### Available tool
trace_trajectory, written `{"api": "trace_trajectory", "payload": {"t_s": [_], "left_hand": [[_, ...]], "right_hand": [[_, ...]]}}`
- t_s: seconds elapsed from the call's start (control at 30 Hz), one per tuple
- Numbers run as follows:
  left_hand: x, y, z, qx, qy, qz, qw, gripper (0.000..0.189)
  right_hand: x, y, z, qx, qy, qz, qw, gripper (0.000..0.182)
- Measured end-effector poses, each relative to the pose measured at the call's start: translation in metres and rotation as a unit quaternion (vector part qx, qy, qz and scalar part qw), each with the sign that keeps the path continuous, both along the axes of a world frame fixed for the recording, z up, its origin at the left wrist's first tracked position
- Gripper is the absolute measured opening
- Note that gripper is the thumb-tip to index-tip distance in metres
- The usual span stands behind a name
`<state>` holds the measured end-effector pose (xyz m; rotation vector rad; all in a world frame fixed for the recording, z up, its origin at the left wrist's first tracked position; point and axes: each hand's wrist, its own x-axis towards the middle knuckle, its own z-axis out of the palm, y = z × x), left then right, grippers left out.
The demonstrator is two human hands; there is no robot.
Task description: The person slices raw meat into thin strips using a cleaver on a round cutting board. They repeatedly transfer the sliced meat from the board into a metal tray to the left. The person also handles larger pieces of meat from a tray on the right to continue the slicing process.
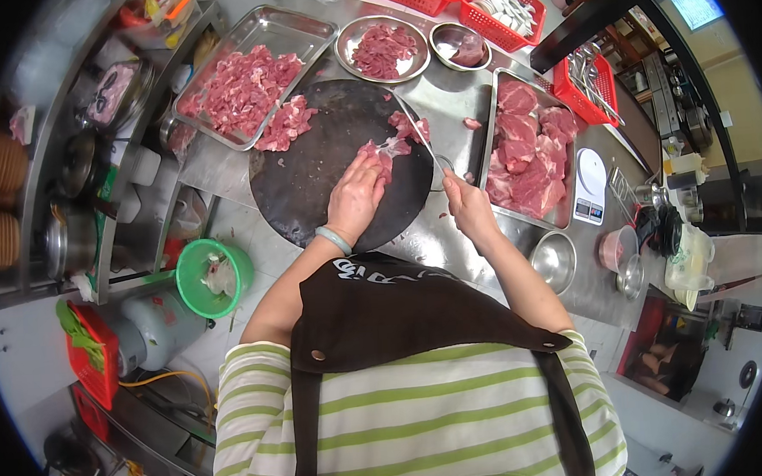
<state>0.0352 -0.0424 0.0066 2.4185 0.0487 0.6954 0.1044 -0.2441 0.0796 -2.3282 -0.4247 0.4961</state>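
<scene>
My left hand (pixel 356 197) presses on a piece of raw meat (pixel 389 154) on the round dark chopping board (pixel 306 184). In my right hand (pixel 467 206) is the handle of a knife (pixel 422 134); its blade reaches over the board's right side, seen nearly edge-on. Cut meat (pixel 403 125) lies by the blade, partly behind it. A heap of cut meat (pixel 287 122) sits at the board's upper left edge, against a steel tray (pixel 296 30) of sliced meat (pixel 244 89). To the right, large raw cuts (pixel 526 150) fill another steel tray (pixel 487 127).
Beyond the board stand a steel dish of meat strips (pixel 383 51) and a bowl with a meat piece (pixel 467 49). Red baskets (pixel 504 11) line the back. A white kitchen scale (pixel 591 182) and steel bowl (pixel 554 261) stand right. A green bucket (pixel 215 277) is lower left.
</scene>
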Motion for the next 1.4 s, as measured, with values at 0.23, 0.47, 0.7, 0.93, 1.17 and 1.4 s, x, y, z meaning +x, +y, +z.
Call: {"api": "trace_trajectory", "payload": {"t_s": [0.23, 0.47, 0.7, 0.93, 1.17, 1.4], "left_hand": [[0.000, -0.004, 0.018, 0.006, -0.035, 0.005, 0.999, 0.023], [-0.001, -0.002, 0.009, -0.009, -0.013, -0.037, 0.999, 0.022], [-0.001, -0.001, 0.009, -0.005, -0.023, -0.041, 0.999, 0.020], [-0.002, -0.003, 0.003, 0.011, -0.001, -0.008, 1.000, 0.025], [0.000, -0.001, 0.003, 0.002, 0.011, -0.006, 1.000, 0.031], [0.003, 0.002, 0.011, 0.006, 0.010, -0.014, 1.000, 0.035]], "right_hand": [[-0.033, -0.015, 0.001, -0.084, -0.055, 0.134, 0.986, 0.038], [-0.022, 0.035, -0.011, -0.103, -0.111, 0.127, 0.980, 0.040], [-0.015, 0.029, -0.022, -0.027, -0.065, 0.049, 0.996, 0.037], [-0.043, 0.006, 0.004, -0.099, -0.122, 0.145, 0.977, 0.039], [-0.054, -0.017, 0.005, -0.118, -0.112, 0.158, 0.974, 0.039], [-0.035, 0.020, -0.002, -0.074, -0.111, 0.176, 0.975, 0.036]]}}
